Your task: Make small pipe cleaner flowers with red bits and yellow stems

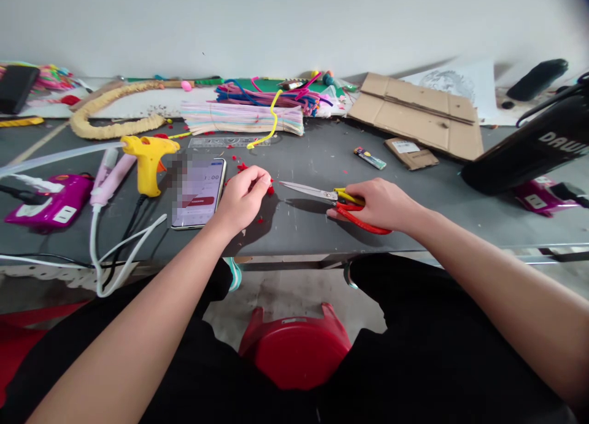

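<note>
My left hand (245,198) is closed in a pinch above the table, with a small red fuzzy piece (270,189) showing at the fingertips. Most of that piece is hidden by the fingers. In my right hand (380,202) is a pair of scissors (309,191) with red and yellow handles. Its metal blades look closed, and they point left toward my left fingertips, a short way apart from them. Red fuzzy scraps (242,166) lie on the dark table behind my left hand. Beside that hand rests a phone (197,194) with a timer-like screen.
A yellow glue gun (148,160) and purple power strip (53,200) with cables are at left. Bundled pipe cleaners (243,118), a clear ruler (221,143) and cardboard (414,114) lie farther back. A black bottle (529,142) leans at right. A red stool (294,350) is below.
</note>
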The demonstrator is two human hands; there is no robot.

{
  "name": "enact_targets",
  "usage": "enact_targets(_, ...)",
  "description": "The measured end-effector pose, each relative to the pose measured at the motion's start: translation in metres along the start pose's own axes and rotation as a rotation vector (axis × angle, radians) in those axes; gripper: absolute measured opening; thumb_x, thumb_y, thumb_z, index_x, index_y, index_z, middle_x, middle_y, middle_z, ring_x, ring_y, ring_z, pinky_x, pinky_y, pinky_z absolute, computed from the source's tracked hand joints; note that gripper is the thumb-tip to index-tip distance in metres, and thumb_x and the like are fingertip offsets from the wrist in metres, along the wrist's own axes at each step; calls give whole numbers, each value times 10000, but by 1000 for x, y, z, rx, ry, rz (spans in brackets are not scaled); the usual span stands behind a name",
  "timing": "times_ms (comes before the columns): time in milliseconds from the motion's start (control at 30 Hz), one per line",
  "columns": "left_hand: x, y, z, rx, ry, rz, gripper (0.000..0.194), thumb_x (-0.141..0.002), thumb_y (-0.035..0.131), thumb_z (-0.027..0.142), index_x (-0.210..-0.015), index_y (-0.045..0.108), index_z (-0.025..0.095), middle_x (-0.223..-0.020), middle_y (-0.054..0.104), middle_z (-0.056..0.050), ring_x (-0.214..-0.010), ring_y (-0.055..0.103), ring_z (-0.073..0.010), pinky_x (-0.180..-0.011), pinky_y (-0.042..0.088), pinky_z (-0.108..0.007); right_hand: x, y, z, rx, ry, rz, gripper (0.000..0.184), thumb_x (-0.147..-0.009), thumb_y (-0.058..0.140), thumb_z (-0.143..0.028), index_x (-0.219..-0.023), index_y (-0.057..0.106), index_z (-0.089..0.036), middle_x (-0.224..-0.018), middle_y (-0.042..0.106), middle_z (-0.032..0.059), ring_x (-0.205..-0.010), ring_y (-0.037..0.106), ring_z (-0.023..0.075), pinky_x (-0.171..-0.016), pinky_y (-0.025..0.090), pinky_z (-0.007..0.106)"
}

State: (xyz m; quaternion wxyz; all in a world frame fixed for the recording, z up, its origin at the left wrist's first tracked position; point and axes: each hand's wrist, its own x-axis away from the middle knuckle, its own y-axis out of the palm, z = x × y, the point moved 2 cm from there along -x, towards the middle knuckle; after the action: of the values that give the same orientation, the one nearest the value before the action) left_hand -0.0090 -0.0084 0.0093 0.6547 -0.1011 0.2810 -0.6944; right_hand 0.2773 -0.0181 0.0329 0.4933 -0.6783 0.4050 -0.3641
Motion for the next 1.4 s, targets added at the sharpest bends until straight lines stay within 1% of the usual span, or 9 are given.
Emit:
enact_targets(233,1,1,1,6,-22,-9,206,-928,514,339,-810,580,185,-682,517,11,-619,454,-127,-589,355,-275,0,3,2,23,-11,45,543,-814,522,-741,-660,481,-222,-566,506,0,-556,418,144,-562,219,300)
enact_targets(400,0,1,3,-22,-19,-1,207,-924,507,323,-789,580,185,-653,507,15,-609,455,-127,-581,353,-273,0,3,2,25,-29,38,525,-824,522,-729,-677,492,-226,-571,510,-4,-551,406,142,-560,224,298)
enact_targets(600,0,1,6,-71,-3,-16,215,-921,494,305,-768,582,183,-644,502,15,-606,444,-126,-577,351,-268,0,2,0,42,-18,26,503,-828,523,-706,-682,487,-226,-577,512,-6,-555,411,144,-561,219,297)
enact_targets(833,0,1,7,-46,-11,-43,243,-924,475,300,-723,547,183,-647,478,15,-611,437,-120,-565,328,-265,0,3,0,110,6,75,472,-828,521,-676,-696,493,-224,-587,528,-1,-553,404,144,-554,207,294)
enact_targets(1167,1,3,3,26,-14,-59,319,-943,457,354,-664,455,199,-623,429,8,-575,371,-126,-539,280,-285,0,2,0,91,1,100,457,-824,531,-669,-724,531,-224,-614,555,9,-565,427,148,-556,217,293)
enact_targets(1267,1,2,4,-6,-12,-51,311,-938,471,356,-672,480,195,-621,438,10,-578,385,-124,-541,289,-283,0,3,1,91,-1,126,447,-825,532,-665,-742,553,-226,-627,564,9,-572,436,149,-560,217,294)
enact_targets(1400,0,1,7,-49,3,-44,309,-935,486,372,-690,521,188,-618,437,16,-584,398,-123,-546,303,-278,0,3,2,87,2,137,456,-823,539,-666,-720,528,-223,-615,544,5,-573,431,148,-563,216,295)
